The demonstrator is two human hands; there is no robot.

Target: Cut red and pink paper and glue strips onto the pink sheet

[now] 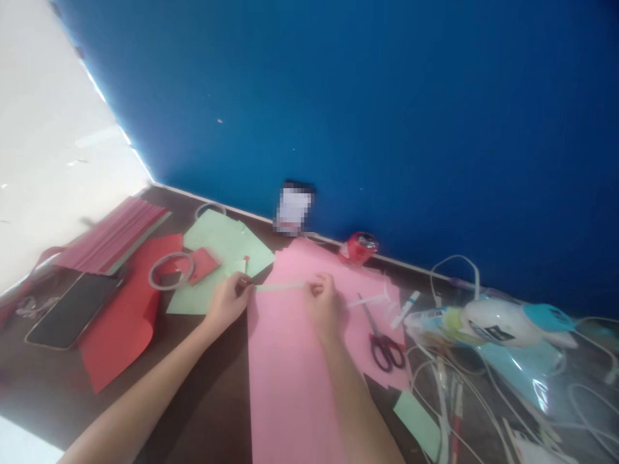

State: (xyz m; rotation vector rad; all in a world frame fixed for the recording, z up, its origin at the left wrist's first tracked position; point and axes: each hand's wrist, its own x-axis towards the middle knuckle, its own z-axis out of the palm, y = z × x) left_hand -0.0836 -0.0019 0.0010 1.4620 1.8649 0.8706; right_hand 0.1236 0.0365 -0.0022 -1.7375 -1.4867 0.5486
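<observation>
A thin pale green paper strip (279, 286) stretches level between my two hands, above the pink paper (290, 361). My left hand (231, 298) pinches its left end near the edge of the light green paper (193, 299). At the other end, my right hand (323, 299) has its fingers curled closed on the strip. Right of that hand, scissors (384, 348) with dark handles lie on the pink paper, beside thin white strips (367, 299). The fingertips are slightly blurred.
Red paper (120, 335), a phone (75, 309), a pink striped stack (113, 235) and a ring (155, 274) lie left. A red can-like object (358, 248) stands near the blue wall (367, 116). A glue gun (503, 322) and tangled white cables (478, 393) crowd the right.
</observation>
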